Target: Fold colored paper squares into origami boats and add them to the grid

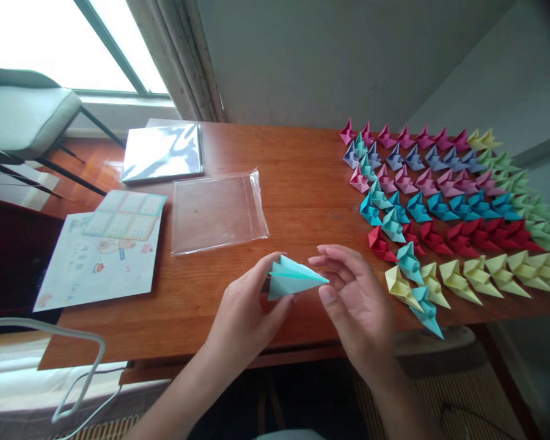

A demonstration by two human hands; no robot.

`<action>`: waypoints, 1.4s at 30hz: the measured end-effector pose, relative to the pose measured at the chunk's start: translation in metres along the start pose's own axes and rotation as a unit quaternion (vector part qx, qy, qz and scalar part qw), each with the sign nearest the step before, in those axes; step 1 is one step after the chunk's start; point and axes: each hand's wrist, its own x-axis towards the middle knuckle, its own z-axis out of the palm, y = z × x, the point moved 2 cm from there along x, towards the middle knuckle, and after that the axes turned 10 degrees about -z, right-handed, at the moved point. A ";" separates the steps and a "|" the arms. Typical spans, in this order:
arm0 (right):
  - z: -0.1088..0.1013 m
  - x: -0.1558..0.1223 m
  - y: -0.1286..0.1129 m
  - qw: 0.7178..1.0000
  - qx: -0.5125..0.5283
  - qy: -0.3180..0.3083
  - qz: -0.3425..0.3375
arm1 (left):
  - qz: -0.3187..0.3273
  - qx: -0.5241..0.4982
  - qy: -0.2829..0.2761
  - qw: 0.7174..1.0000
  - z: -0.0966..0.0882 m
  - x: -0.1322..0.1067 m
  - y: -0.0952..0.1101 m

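The left hand (244, 311) grips the blue folded paper (297, 281) by its wide end, apparently leaving the point free near the right hand (364, 305), loosely curved, gripping nothing.

- Both forearms (187, 388) reach in from the lower edge, bare and angled toward each other
- Left hand (245, 305): back turned outward, thumb (280, 310) and fingers (264, 270) bent together in a light pinch
- Right hand (362, 299): palm turned inward, fingers loosely curved, thumb raised and apart from them
- The hands face each other, near but not touching
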 end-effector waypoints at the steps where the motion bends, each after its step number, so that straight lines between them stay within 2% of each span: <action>1: 0.000 -0.001 -0.001 1.000 -0.005 0.016 -0.006 | -0.031 -0.068 -0.016 0.997 0.001 0.000 0.000; 4: 0.001 -0.007 -0.003 0.997 -0.050 0.056 -0.019 | -0.099 -0.236 -0.038 0.966 0.007 -0.001 0.001; 7: 0.003 -0.012 -0.003 0.997 -0.074 0.020 -0.008 | -0.129 -0.314 -0.060 0.939 0.014 -0.003 0.001; 11: 0.003 -0.011 -0.003 0.997 -0.072 -0.033 0.003 | -0.126 -0.336 -0.118 0.926 0.020 -0.006 0.004; 17: 0.000 -0.007 -0.001 0.998 -0.004 -0.055 0.039 | -0.131 -0.339 -0.239 0.901 0.018 -0.010 0.014; 20: -0.003 -0.008 0.001 0.996 0.017 -0.048 0.067 | -0.141 -0.328 -0.271 0.894 0.014 -0.013 0.014; 24: -0.010 -0.007 0.002 0.996 0.018 -0.018 0.089 | -0.175 -0.326 -0.235 0.899 0.004 -0.015 0.003; 26: -0.014 -0.006 0.002 0.995 0.015 0.000 0.098 | -0.174 -0.284 -0.195 0.922 -0.003 -0.016 -0.002; 28: -0.017 -0.005 0.002 0.995 0.006 0.015 0.096 | -0.143 -0.221 -0.114 0.958 -0.012 -0.017 -0.004; 30: -0.019 -0.003 0.002 0.996 -0.003 0.025 0.089 | -0.083 -0.122 0.011 0.989 -0.020 -0.021 -0.001; 32: -0.017 -0.003 0.002 0.996 -0.008 0.023 0.084 | -0.005 -0.015 0.121 0.993 -0.024 -0.027 0.006; 33: -0.016 -0.003 0.002 0.996 -0.007 0.020 0.083 | 0.033 0.020 0.147 0.988 -0.024 -0.030 0.009; 35: -0.012 -0.003 0.001 0.997 -0.001 0.012 0.081 | 0.080 0.051 0.136 0.986 -0.019 -0.033 0.015; 37: -0.008 -0.004 0.001 0.997 0.010 0.000 0.081 | 0.088 0.041 0.085 0.992 -0.012 -0.032 0.017; 40: -0.004 -0.004 0.001 0.997 0.014 -0.016 0.076 | 0.044 -0.053 -0.020 0.997 -0.001 -0.027 0.016; 42: -0.003 -0.004 0.001 0.997 0.001 -0.026 0.066 | 0.003 -0.143 -0.073 0.987 0.005 -0.025 0.015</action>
